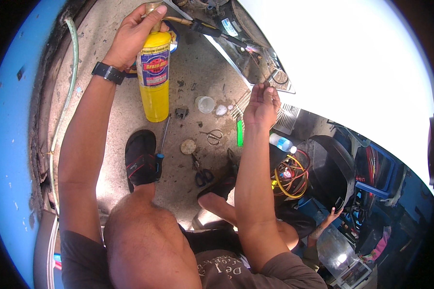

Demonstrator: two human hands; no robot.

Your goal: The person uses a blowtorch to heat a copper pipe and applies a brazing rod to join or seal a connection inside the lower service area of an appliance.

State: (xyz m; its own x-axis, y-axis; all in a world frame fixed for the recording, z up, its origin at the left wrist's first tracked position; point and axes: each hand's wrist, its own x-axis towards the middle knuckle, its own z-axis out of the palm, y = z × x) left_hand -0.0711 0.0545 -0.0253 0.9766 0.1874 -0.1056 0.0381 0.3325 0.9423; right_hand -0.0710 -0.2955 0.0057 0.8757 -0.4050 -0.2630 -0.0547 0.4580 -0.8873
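Note:
High on the left, my left hand [135, 36] is wrapped round the brass valve head of a hand torch with a yellow gas cylinder [155, 98]. The cylinder hangs upright below my grip. From the head, the torch's burner tube [205, 28] reaches right, and a small pale flame [250, 48] shows at its tip. The flame is among thin pipes inside the open white appliance [347, 62]. My right hand [262, 108] is closed in a pinch just below that opening. A thin rod [259, 68] runs from its fingertips up toward the flame.
On the concrete lie a screwdriver [165, 135], scissors [214, 137], blue-handled pliers [204, 177] and a translucent cup [205, 104]. To the right are a water bottle [282, 143], coiled hoses [294, 182] and another person's hand [329, 219]. A blue wall [9, 144] bounds the left.

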